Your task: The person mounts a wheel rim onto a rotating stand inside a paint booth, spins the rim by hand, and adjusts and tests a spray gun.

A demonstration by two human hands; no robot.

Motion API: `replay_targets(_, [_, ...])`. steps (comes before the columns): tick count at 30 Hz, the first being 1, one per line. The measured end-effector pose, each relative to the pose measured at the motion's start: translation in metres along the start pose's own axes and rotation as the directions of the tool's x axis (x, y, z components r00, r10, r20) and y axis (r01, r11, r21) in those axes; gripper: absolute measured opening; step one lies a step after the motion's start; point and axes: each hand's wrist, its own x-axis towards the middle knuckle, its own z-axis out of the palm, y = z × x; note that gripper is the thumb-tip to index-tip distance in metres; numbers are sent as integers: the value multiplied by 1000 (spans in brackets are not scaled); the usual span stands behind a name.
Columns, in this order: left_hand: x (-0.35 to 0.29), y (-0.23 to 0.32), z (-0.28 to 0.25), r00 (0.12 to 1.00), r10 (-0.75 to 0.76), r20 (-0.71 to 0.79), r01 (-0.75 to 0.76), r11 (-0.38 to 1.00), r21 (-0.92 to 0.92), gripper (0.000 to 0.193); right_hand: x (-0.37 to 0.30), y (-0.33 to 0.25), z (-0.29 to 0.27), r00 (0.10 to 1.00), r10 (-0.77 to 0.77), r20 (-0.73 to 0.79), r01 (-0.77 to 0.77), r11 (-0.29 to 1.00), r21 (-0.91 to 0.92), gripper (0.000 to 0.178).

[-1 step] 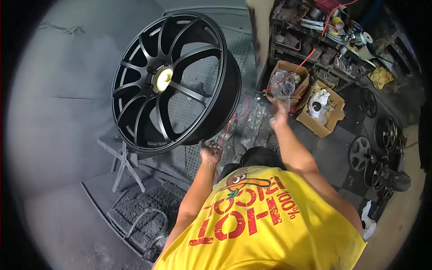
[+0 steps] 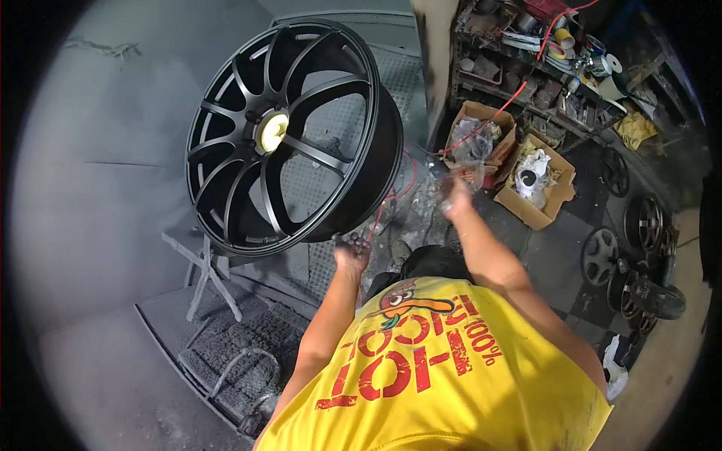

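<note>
**Black wheel on its stand**

Your left hand [image 2: 352, 252] is closed on a small dark tool just beside the black wheel's [image 2: 289, 139] lower rim. Your right hand [image 2: 456, 189], blurred, is raised toward the cardboard boxes [image 2: 535, 197]; its grip is unclear.

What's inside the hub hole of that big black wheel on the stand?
The black wheel has a pale yellow plug or masking filling its hub hole. Whatever lies behind that plug is covered from view.

Two open brown cardboard boxes [image 2: 535, 197] — floor, below shelves.
</note>
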Motion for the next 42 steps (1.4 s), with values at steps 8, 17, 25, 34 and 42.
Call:
replay_targets(8, [43,27,-44,983,172,-57,-168,983,76,45,-80,89,100,848,492,197,-402,839,-366,90])
replay_targets(17, [65,172,-107,881,385,-276,-347,921,178,31,-64,53,111,857,473,202,-356,829,-431,84])
replay_targets(25, [47,116,-73,809,482,-337,-435,876,207,50,-48,42,110,879,428,208,-306,843,-442,69])
replay_targets(34, [41,36,-50,976,200,-84,-191,976,101,48,-55,35,121,895,400,197,-287,855,-432,66])
replay_targets(42, [67,176,-91,818,528,-227,-504,849,161,24,-66,40,114,867,462,185,-338,819,-463,76])
